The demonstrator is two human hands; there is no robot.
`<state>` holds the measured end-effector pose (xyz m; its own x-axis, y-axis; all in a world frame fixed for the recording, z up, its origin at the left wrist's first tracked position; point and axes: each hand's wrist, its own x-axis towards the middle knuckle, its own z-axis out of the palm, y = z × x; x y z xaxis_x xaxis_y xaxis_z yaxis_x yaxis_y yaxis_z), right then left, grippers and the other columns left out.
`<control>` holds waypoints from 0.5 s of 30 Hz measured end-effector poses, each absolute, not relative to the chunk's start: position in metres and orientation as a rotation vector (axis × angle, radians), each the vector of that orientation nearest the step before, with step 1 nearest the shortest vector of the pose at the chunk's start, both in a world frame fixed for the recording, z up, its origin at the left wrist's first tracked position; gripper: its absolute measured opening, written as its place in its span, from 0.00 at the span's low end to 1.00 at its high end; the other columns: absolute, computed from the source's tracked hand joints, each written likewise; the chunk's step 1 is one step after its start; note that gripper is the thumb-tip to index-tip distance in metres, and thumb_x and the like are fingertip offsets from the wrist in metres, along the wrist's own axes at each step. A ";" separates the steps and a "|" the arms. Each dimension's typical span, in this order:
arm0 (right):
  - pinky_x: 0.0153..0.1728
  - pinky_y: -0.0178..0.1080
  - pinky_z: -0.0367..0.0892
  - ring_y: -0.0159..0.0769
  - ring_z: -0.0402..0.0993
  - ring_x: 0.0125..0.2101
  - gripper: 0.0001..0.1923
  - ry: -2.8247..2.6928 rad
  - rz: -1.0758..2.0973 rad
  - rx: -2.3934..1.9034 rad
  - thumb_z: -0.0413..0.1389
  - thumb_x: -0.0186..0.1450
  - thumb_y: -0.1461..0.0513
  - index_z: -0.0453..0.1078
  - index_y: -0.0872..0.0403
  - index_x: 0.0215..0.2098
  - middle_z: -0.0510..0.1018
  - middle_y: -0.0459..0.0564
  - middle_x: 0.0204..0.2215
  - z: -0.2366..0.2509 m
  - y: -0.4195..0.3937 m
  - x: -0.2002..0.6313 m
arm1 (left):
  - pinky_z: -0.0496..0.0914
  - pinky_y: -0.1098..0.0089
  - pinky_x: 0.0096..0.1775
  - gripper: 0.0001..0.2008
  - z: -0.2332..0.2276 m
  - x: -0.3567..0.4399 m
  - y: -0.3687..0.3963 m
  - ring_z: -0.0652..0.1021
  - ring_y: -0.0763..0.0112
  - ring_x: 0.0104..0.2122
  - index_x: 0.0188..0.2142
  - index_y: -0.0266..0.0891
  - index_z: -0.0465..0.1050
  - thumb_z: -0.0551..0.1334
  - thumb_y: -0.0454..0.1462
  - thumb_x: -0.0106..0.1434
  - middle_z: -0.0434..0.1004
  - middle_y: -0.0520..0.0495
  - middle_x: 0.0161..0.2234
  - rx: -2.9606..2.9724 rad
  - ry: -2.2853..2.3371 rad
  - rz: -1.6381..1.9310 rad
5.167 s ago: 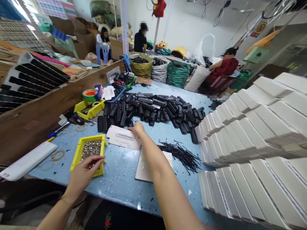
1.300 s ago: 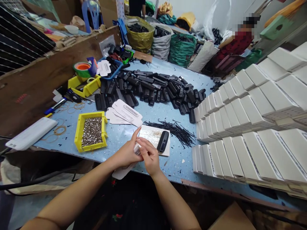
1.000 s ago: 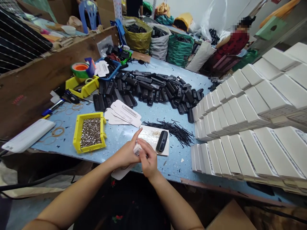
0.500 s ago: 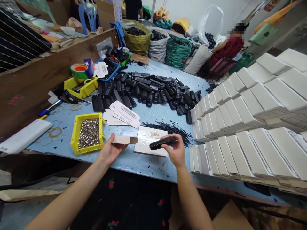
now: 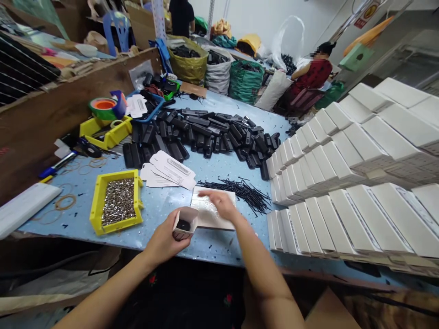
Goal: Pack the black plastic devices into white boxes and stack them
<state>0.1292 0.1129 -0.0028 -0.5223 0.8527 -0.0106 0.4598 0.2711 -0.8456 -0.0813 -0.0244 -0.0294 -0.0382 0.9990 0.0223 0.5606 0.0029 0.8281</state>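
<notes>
My left hand (image 5: 166,240) is wrapped around a small white box (image 5: 192,216), which is tilted so that its open end faces me. A black plastic piece (image 5: 183,225) shows inside that box. Over a white slab (image 5: 212,222) my right hand (image 5: 222,203) reaches with fingers stretched out, and nothing is seen in them. Tiny shiny bits lie on the slab, partly hidden by this hand. Thin black sticks (image 5: 245,194) are heaped just behind the slab. Printed white card pieces (image 5: 169,170) lie fanned out to its left.
A yellow bin (image 5: 96,201) of small metal parts stands at left. Black plastic pieces (image 5: 209,130) pile across the back. White boxes (image 5: 353,210) are stacked high along the right. A co-worker in red (image 5: 310,80) sits beyond several full sacks (image 5: 245,82).
The black plastic piece has gone from my right hand into the box. My left hand has turned the box's open end toward me. My right hand has moved left over the slab.
</notes>
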 end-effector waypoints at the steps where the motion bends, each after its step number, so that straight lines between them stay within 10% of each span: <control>1: 0.50 0.31 0.67 0.27 0.72 0.44 0.22 -2.025 0.982 -1.452 0.48 0.66 0.49 0.73 0.56 0.45 0.75 0.52 0.42 -0.001 0.138 0.141 | 0.75 0.64 0.42 0.33 -0.028 -0.080 -0.022 0.80 0.58 0.42 0.58 0.39 0.58 0.65 0.40 0.54 0.76 0.42 0.46 1.642 1.684 0.861; 8: 0.58 0.39 0.59 0.35 0.69 0.46 0.10 -1.773 0.689 -1.854 0.54 0.60 0.64 0.72 0.66 0.30 0.73 0.62 0.38 -0.009 0.228 0.201 | 0.71 0.63 0.50 0.39 -0.027 -0.083 -0.006 0.75 0.55 0.52 0.63 0.38 0.52 0.64 0.42 0.55 0.69 0.38 0.56 1.725 1.644 0.841; 15: 0.37 0.30 0.69 0.23 0.72 0.33 0.20 -1.581 1.025 -1.308 0.51 0.65 0.52 0.66 0.56 0.50 0.74 0.50 0.39 -0.013 0.098 0.120 | 0.70 0.61 0.50 0.44 -0.040 -0.083 -0.006 0.75 0.53 0.52 0.67 0.40 0.44 0.64 0.41 0.55 0.67 0.37 0.58 1.671 1.626 0.760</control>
